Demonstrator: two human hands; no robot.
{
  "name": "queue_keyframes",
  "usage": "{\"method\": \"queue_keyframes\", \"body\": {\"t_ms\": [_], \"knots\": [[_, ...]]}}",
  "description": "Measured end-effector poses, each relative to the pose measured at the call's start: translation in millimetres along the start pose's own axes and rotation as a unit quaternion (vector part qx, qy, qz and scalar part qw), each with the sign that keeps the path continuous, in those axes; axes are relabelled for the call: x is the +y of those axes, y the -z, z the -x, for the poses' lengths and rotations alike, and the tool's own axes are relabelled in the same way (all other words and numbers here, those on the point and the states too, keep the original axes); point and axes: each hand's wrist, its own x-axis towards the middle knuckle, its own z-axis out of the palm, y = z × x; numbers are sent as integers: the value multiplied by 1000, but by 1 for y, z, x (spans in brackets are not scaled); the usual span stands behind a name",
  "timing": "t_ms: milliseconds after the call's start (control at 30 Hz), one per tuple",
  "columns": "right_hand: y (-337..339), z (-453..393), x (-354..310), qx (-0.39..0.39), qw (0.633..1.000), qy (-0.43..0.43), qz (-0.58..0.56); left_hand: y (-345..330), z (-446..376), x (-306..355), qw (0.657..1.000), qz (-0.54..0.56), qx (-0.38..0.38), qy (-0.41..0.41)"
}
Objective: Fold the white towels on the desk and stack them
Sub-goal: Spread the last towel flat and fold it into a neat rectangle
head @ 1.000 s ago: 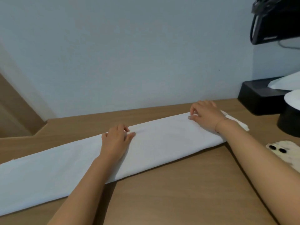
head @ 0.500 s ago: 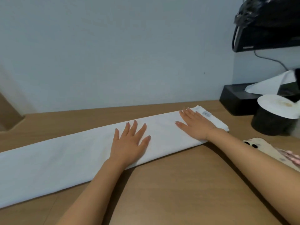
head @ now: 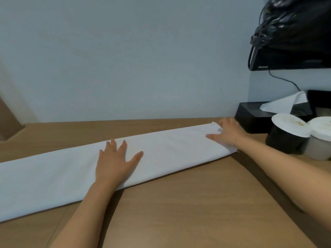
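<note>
A white towel [head: 170,151], folded lengthwise into a long strip, lies across the wooden desk [head: 197,203] from the left edge of view to the right. My left hand [head: 116,161] presses flat on its middle with fingers spread. My right hand [head: 227,134] rests on the towel's right end, thumb stretched along the cloth and fingers at the far corner near a small label. Whether those fingers pinch the corner is not plain.
A black tissue box [head: 258,115] with a white tissue sticking out stands at the back right by the wall. Two paper-lidded cups [head: 288,138] sit just right of the towel's end. A black bag on a dark device [head: 293,36] hangs above.
My right hand slid from flat on the towel out to its far right corner. The left hand stays flat on the middle. The view shifted, and a second cup came into view.
</note>
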Motion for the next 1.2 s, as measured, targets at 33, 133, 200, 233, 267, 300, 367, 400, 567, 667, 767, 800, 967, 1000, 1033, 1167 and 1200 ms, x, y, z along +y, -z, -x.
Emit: {"method": "queue_keyframes", "body": {"t_ms": [33,133,200,233,267,300,367,400,567,667,767,800,967,1000,1033,1167,1200], "knots": [[6,-4,2,-37,998,-48,-35,1,0,-1,1000,9,6,-6],[21,-15,2,-176,970,-143,-87,-2,2,1,999,-28,-13,-23],[28,-19,1,-223,955,-162,-106,-5,2,2,999,-32,-21,-23],[32,-21,1,-242,945,-172,-135,-5,1,1,999,-30,-22,-23],[35,-23,3,-257,931,-183,-182,-6,1,1,999,-32,-21,-22],[38,-22,5,-270,913,-193,-235,-6,1,1,999,-35,-22,-22],[43,-18,11,-285,876,-196,-335,-7,0,1,999,-41,-23,-25],[46,-15,13,-287,859,-190,-379,-6,0,1,998,-41,-24,-30],[64,-6,9,-275,777,-140,-548,-1,1,-2,993,73,-36,-85],[88,-4,-13,-275,765,-112,-572,10,13,-10,867,489,-75,-55],[111,-1,-57,-268,792,-75,-544,22,17,-26,731,682,-3,-30],[116,0,-74,-266,802,-61,-531,24,15,-30,694,719,11,-18],[121,14,-171,-274,855,31,-440,33,12,-29,525,839,-84,113],[118,19,-190,-278,869,49,-407,34,12,-28,507,845,-114,129],[112,23,-208,-286,881,65,-371,35,13,-29,489,850,-137,140],[74,38,-265,-356,898,99,-239,40,15,-35,432,875,-149,161],[61,40,-275,-385,890,101,-220,40,15,-36,428,877,-148,160]]}}
